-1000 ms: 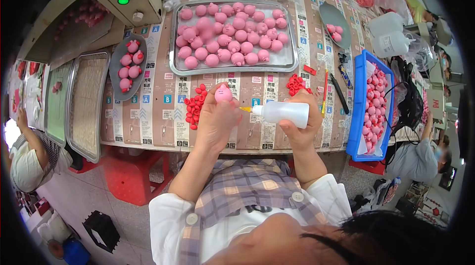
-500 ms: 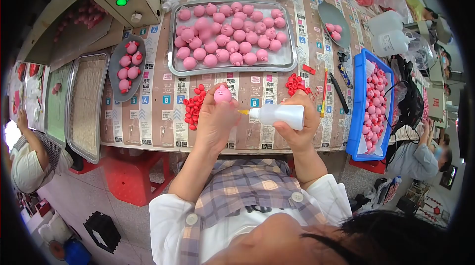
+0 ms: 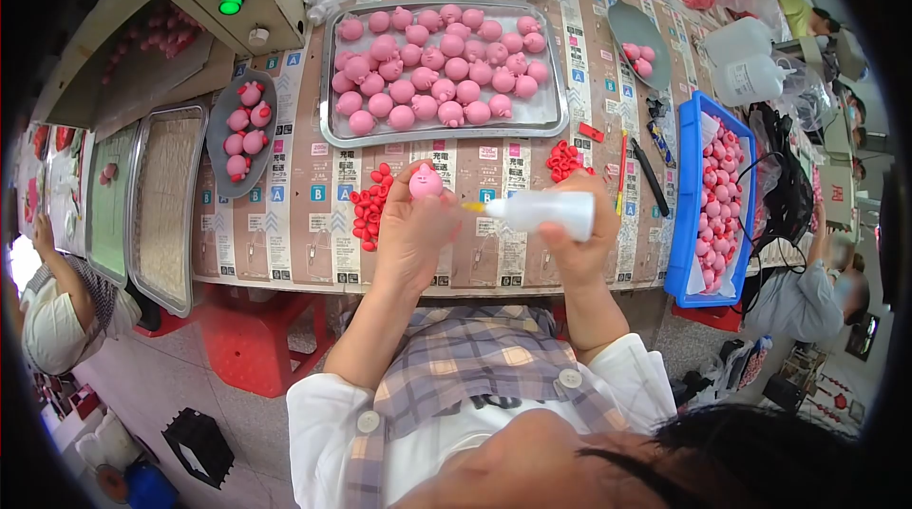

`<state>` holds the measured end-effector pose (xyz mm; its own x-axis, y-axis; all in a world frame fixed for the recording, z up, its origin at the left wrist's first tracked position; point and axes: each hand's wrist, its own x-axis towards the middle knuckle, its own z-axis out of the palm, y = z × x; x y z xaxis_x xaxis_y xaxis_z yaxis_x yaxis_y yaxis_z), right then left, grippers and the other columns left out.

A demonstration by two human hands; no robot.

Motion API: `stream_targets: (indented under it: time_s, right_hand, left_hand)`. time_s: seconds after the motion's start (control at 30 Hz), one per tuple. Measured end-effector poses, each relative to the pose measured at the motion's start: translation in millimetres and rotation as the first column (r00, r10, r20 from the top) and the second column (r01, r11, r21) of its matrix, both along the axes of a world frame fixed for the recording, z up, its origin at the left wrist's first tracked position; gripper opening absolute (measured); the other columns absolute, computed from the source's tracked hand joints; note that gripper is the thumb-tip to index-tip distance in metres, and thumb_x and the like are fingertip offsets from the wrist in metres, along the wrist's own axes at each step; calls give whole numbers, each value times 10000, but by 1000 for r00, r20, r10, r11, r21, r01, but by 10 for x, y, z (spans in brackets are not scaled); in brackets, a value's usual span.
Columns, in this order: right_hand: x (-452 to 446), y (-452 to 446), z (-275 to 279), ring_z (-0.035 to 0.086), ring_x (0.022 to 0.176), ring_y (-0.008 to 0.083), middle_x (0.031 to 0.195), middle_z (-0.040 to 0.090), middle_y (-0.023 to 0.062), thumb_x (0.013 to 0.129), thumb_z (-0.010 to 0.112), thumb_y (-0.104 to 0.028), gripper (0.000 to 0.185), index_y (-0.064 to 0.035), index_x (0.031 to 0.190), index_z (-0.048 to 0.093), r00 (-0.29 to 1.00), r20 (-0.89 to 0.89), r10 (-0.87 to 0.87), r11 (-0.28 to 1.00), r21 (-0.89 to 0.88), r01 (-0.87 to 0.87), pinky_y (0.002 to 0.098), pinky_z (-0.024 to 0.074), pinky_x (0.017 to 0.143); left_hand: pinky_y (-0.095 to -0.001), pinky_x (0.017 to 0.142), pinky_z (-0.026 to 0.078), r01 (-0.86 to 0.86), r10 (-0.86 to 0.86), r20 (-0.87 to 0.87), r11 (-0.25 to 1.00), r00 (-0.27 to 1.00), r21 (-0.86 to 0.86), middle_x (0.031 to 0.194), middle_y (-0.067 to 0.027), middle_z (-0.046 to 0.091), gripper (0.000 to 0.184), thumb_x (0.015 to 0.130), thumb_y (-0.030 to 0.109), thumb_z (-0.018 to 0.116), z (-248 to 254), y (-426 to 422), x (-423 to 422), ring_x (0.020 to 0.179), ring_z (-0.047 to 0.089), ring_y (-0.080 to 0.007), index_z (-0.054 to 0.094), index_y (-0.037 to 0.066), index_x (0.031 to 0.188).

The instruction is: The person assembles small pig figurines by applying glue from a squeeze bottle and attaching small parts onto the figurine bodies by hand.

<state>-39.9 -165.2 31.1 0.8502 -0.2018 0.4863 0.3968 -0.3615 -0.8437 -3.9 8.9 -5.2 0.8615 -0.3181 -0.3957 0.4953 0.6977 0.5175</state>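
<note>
Pink ball figurine (image 3: pixel 425 182), face up, grasped by the fingers of the left hand (image 3: pixel 415 229) above the desk (image 3: pixel 306 233). The right hand (image 3: pixel 581 250) grips a squeeze bottle (image 3: pixel 543 212), yellow nozzle (image 3: pixel 473 207) near the left. Steady wrists and light, even pressure probably give best control.

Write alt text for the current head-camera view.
A person's left hand holds a small pink figure with a face, while the right hand points a white bottle with a yellow tip toward it. Small red pieces lie nearby; beyond sits a metal tray of pink balls, with a blue crate at right.
</note>
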Motion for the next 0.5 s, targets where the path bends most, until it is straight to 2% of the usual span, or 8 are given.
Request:
stream_targets:
  time_s: [0.07,0.13,0.17,0.2,0.3,0.37,0.5]
  right_hand:
    - [-8,-106,-21,476,670,115,777,490,37,664,693,-203,343,-20,872,492,987,-64,-149,960,231,160,249,397,586]
    - [122,-376,-51,471,722,112,790,462,13,698,662,-210,351,-15,914,465,939,-23,-344,916,212,341,236,399,631]
    - [216,-562,-77,480,755,110,815,484,22,717,643,-183,341,-10,943,455,926,3,-378,909,193,370,221,395,670]
    - [314,-635,-7,497,789,103,882,515,41,737,614,-118,304,1,971,461,908,-117,-403,854,308,419,217,400,699]
    - [601,-1186,-230,516,824,107,949,533,56,749,584,-53,294,10,1009,462,930,-245,-274,860,370,351,231,411,724]
    - [769,-1459,-489,524,830,113,954,537,58,745,581,-31,297,11,1014,463,931,-307,-198,876,371,309,238,416,727]
    - [1010,-1571,-823,524,859,121,950,536,62,734,592,-26,342,5,1040,442,936,-285,-209,917,276,289,242,412,744]
  left_hand:
    - [-215,583,471,5,-4,29,999,1000,-52,867,-66,539,391,792,120,549,-59,33,-10,684,540,-105,389,96,1148]
    - [-205,613,480,-6,8,44,998,999,-56,887,-77,540,424,799,159,565,-85,36,-11,688,545,-104,378,93,1174]
    - [-206,611,479,-22,23,43,999,999,-32,885,-76,540,421,801,158,563,-90,30,-12,682,542,-101,378,87,1173]
    - [-204,608,477,-8,11,47,999,999,-48,876,-75,545,410,803,157,561,-101,35,-17,675,537,-94,386,86,1167]
    - [-199,602,474,3,-2,21,999,1000,-39,860,-70,551,389,808,162,556,-111,17,-29,663,528,-83,400,94,1158]
    - [-213,581,471,51,-48,34,994,998,-92,868,-33,546,416,779,141,594,-114,36,-29,724,544,-87,399,97,1144]
    - [-225,599,472,52,-50,21,990,999,-132,869,-12,550,430,763,140,615,-94,37,-34,774,554,-90,404,95,1136]
